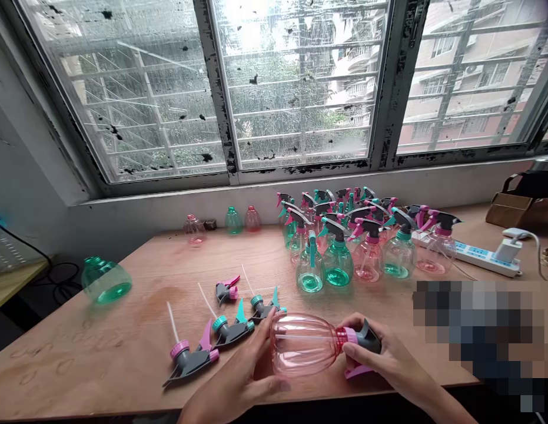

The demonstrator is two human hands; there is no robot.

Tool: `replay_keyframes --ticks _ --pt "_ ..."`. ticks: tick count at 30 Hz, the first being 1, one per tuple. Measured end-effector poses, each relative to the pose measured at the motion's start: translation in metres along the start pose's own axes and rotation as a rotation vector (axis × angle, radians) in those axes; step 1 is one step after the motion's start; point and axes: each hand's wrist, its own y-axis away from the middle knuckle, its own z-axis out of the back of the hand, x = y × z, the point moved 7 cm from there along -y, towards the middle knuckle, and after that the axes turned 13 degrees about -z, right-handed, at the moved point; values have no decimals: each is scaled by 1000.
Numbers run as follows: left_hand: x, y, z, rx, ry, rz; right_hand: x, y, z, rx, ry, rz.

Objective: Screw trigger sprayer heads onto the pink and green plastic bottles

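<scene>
A clear pink spray bottle [304,353] lies sideways between my two hands, above the table's front part. My left hand [247,365] is wrapped round its base. At the other end my right hand [379,353] grips the pink collar of the grey spray head [368,338], whose pink trigger points down. A thin dip tube shows inside the bottle. Left of my hands lie loose spray heads with tubes: one with a pink collar [188,356], one teal [229,330], another teal [262,303] and a pink one [227,291] behind.
Several bottles with spray heads [338,265] stand grouped at the back right. Bottles without heads are a green one [106,282] at the left and small ones [233,221] by the wall. A power strip [481,256] and a brown bag [521,206] lie at the right.
</scene>
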Motion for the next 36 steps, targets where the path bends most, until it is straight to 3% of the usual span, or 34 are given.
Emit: replay_keyframes --ticks 5,11,18,30,36 --pt "-4 -1 1 6 -33 -18 3 1 -1 -7 -14 3" --pt "-7 -3 0 -19 86 9 4 1 -2 6 -24 8" --pt "-3 -1 1 0 -39 9 2 0 -2 16 -22 5" --pt "-2 -2 -1 -10 40 -14 1 1 -2 26 -6 -13" --pt "0 1 2 7 -54 3 -3 0 -2 50 -24 -39"
